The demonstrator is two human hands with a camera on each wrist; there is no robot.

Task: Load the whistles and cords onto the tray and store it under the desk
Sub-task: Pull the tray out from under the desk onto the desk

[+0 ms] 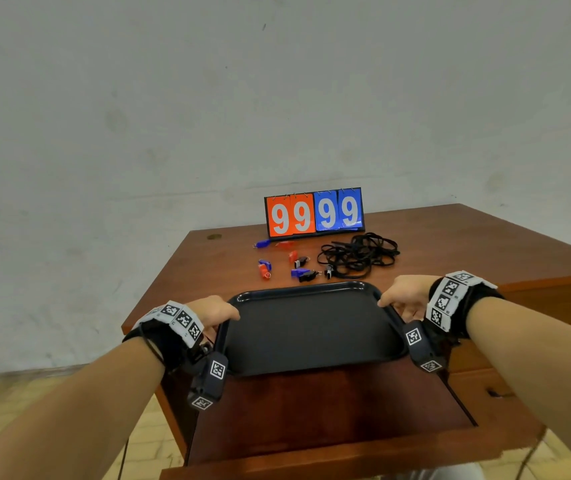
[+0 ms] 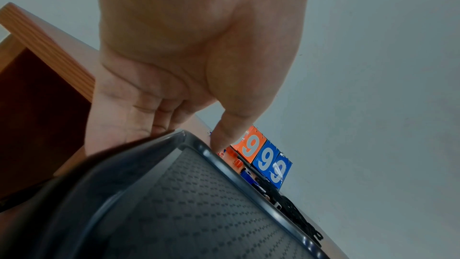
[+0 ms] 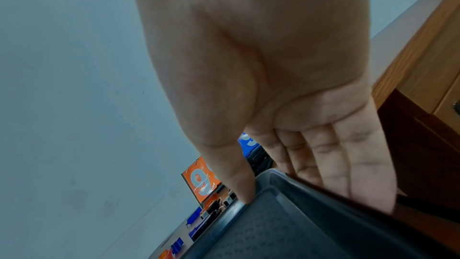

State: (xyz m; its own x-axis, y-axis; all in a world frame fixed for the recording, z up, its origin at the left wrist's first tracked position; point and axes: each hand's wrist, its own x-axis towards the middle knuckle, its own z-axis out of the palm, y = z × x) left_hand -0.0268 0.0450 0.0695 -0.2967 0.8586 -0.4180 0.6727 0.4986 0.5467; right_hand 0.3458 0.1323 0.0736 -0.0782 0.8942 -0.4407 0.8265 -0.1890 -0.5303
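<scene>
- The left hand point(image 1: 216, 311) and right hand point(image 1: 403, 296) each have their grip clamped on a short side of the black tray point(image 1: 312, 327): thumbs lie on top of the rim and fingers reach under it. The tray is empty, and its near end juts out past the tabletop point(image 1: 208, 261) over a lower pull-out shelf point(image 1: 329, 410).
- If either grip loosens now, the overhanging end could likely tip down onto the shelf.
- The whistles point(image 1: 299, 268) lie scattered on the tabletop just beyond the tray's far rim; a forward shove could plough them toward the scoreboard point(image 1: 314, 212) or off the side.
- The black cords point(image 1: 360, 254) sit in a loose tangle right of the whistles, one end reaching among them; lifting the bundle may drag a whistle along or leave loops trailing over the rim.
- Trailing loops could snag when the loaded tray goes under the desk.
</scene>
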